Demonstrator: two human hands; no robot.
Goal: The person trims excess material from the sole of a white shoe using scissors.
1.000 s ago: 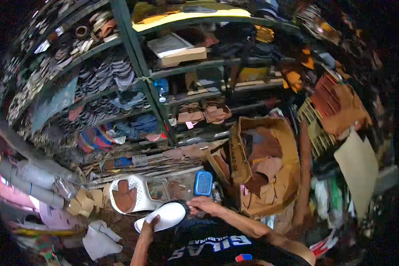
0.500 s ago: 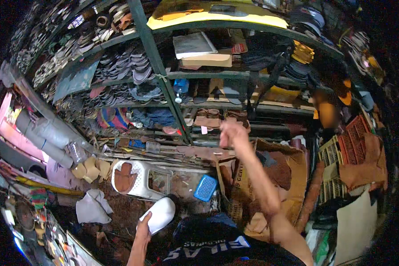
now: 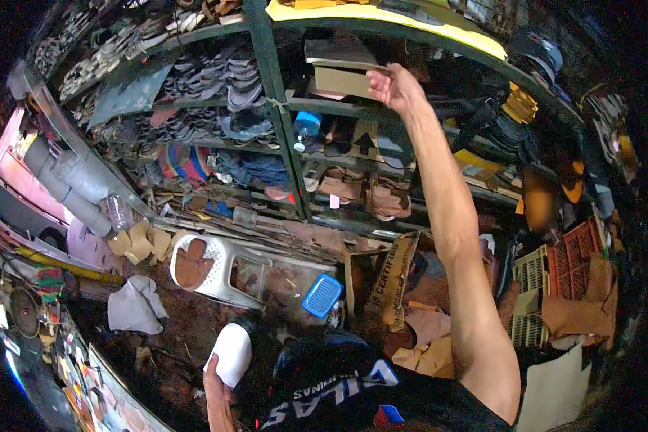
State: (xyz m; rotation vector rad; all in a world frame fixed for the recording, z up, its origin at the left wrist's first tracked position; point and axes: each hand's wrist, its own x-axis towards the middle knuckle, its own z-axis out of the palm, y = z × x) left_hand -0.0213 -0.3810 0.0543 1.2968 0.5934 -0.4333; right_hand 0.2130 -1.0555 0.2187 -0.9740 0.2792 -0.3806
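White shoe, or a shoe-shaped form: held off the ground, near side of the stool, close to the black shirt.

Shelf rack: stands beyond the stool, tiers packed with dark stacks and cloth. Open carton: to the right of the stool, brown pieces inside. Crates: farther right of the stool, past the carton. Stool: white, on its side or upright, cannot tell; brown piece lies on it. Cardboard box: on a tier high beyond the stool and to its right; its upper part looks a little raised. Blue basket: just right of the stool.

Left hand: fingers and thumb clamped on the shoe. Right hand: at the right end of the box, fingers partly curled; whether they grip its edge, cannot tell.

Progress, as judged: shoe is in hand, reach is made as far as the box. Not done: box is on its tier, nothing out of it in either hand, shoe not set down. Box contents hidden.
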